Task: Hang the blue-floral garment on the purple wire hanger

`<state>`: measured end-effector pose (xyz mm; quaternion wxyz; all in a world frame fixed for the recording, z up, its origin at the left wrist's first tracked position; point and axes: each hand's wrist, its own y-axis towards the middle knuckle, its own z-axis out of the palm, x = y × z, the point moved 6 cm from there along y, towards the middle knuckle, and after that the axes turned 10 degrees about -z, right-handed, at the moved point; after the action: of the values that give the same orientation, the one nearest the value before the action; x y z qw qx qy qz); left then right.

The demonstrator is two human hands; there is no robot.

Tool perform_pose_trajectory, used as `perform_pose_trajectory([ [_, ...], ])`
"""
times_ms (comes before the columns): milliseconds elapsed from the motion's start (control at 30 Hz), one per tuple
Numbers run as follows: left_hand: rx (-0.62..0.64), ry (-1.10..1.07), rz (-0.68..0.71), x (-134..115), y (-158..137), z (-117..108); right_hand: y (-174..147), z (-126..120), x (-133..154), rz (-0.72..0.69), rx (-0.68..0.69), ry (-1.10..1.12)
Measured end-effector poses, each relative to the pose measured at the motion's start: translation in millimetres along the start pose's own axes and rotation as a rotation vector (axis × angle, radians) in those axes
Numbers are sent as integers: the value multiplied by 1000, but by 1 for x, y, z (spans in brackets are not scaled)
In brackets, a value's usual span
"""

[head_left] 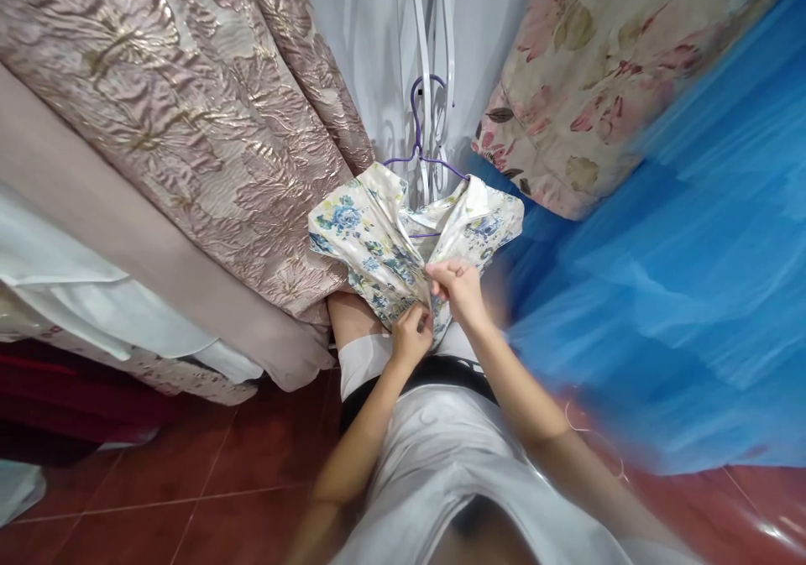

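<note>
A white blouse with blue and yellow flowers (378,250) hangs in front of me on a purple hanger (416,120). Its collar lies open in a V, and a stretch of the hanger's bar shows inside. My right hand (457,284) pinches the front edge of the blouse just below the V. Lower down, my left hand (412,330) has its fingers closed on the same front edge, near the hem. Any button between the fingers is too small to make out.
White metal bars (423,36) hold the hanger. A pink and gold brocade fabric (207,112) hangs at left, beside pale and dark red garments. At right hang a floral cloth (585,86) and blue sheer fabric (661,296). Red tiles (252,473) cover the floor.
</note>
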<state>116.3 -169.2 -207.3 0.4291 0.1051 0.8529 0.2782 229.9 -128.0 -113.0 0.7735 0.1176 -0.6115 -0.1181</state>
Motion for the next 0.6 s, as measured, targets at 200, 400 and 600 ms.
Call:
perform_pose_trajectory([
  [200, 134, -26, -83, -1, -6, 15, 79, 28, 54, -234, -8, -93],
  [400, 219, -83, 7, -2, 1, 15, 99, 27, 74, -297, -3, -103],
  [600, -204, -85, 244, -56, 101, -79, 88, 18, 85, -304, 40, -135],
])
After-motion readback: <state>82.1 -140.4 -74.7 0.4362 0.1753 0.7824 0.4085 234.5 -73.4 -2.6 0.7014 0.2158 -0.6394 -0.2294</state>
